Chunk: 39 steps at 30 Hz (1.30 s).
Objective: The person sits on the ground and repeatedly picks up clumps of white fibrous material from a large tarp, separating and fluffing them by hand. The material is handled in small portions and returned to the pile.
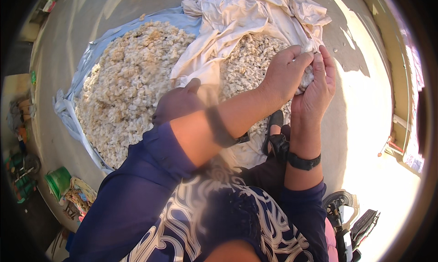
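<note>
My left hand (285, 70) reaches across to the right, its thumb and fingers pinching a white tuft of cotton (308, 46). Close against it, my right hand (316, 85) is cupped with its fingers raised to the same tuft. More cotton (307, 79) shows between the two palms, partly hidden by the fingers. Under the hands, a heap of raw cotton (253, 63) lies on a crumpled pale cloth (236, 13). To the left, a larger, yellower cotton heap (137, 73) rests on a light blue sheet (80, 67).
A black shoe (275, 118) is beside the smaller heap. A blurred dark rounded shape (176, 104), unclear what, sits between the heaps. Around them is concrete floor (342, 125). A green bucket (58, 181) lies at lower left; a wheeled vehicle (342, 210) stands at lower right.
</note>
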Each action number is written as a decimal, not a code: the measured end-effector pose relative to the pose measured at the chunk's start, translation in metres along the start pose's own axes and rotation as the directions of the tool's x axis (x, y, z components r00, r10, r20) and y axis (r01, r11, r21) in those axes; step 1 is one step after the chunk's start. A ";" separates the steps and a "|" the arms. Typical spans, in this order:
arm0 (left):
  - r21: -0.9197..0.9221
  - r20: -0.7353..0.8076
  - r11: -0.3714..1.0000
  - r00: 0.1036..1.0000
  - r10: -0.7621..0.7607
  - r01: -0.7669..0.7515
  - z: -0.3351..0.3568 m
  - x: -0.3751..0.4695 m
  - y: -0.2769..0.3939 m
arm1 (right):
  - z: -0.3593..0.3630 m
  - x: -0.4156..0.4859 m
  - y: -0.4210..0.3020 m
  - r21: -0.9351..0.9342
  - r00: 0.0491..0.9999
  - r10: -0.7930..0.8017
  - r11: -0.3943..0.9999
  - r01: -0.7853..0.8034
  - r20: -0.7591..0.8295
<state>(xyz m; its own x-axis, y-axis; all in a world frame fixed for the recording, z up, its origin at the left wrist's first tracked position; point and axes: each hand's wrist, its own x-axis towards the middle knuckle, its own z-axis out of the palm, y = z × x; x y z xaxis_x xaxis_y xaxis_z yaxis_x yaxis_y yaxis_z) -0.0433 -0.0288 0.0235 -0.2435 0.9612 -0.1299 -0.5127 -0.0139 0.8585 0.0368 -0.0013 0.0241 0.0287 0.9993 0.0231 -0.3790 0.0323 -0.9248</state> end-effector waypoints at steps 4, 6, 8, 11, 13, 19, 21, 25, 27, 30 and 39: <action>-0.061 -0.005 0.998 1.000 0.010 -0.010 0.009 -0.004 0.000 | 0.000 -0.004 -0.009 -0.014 0.999 -0.008 1.000 0.009 0.042; -0.014 -0.027 1.000 0.999 -0.018 0.017 0.009 -0.003 0.000 | 0.000 -0.004 -0.008 0.023 0.999 0.037 0.999 -0.038 0.035; 0.014 -0.067 0.999 0.997 -0.046 0.047 0.008 -0.002 -0.001 | 0.001 -0.001 -0.004 0.055 0.997 0.069 0.996 -0.071 0.036; 0.085 -0.167 0.996 0.986 -0.004 0.018 0.007 0.003 -0.005 | 0.001 0.004 0.004 0.093 0.993 0.107 0.990 -0.110 0.044; 0.083 -0.196 0.997 0.980 0.029 -0.013 0.007 0.007 -0.008 | 0.000 0.009 0.007 0.130 0.989 0.128 0.982 -0.137 0.080; 0.145 -0.235 0.989 0.969 0.072 -0.038 0.009 0.018 -0.017 | -0.006 0.019 0.008 0.090 0.982 0.172 0.980 -0.178 0.072; 0.113 -0.246 0.993 0.968 0.041 -0.013 0.010 0.022 -0.018 | -0.008 0.023 0.010 0.127 0.973 0.220 0.966 -0.227 0.071; 0.040 -0.281 0.996 0.958 -0.062 0.076 0.011 0.027 -0.021 | -0.013 0.031 0.014 0.152 0.961 0.256 0.951 -0.269 0.103; 0.024 -0.291 0.998 0.955 -0.054 0.064 0.013 0.029 -0.022 | -0.017 0.037 0.014 0.144 0.948 0.303 0.938 -0.315 0.102; 0.045 -0.285 0.999 0.958 0.011 0.002 0.012 0.030 -0.025 | -0.020 0.042 0.015 0.083 0.936 0.325 0.937 -0.338 0.136; 0.264 -0.309 0.965 0.947 0.086 -0.002 -0.002 0.025 -0.025 | -0.022 0.042 0.022 0.064 0.907 0.359 0.922 -0.381 0.218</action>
<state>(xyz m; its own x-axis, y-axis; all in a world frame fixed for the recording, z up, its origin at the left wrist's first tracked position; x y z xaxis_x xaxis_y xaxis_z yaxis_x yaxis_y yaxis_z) -0.0381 -0.0048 -0.0026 -0.5293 0.8240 -0.2021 -0.2768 0.0574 0.9592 0.0500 0.0407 -0.0037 -0.3117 0.9222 -0.2287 -0.4197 -0.3496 -0.8376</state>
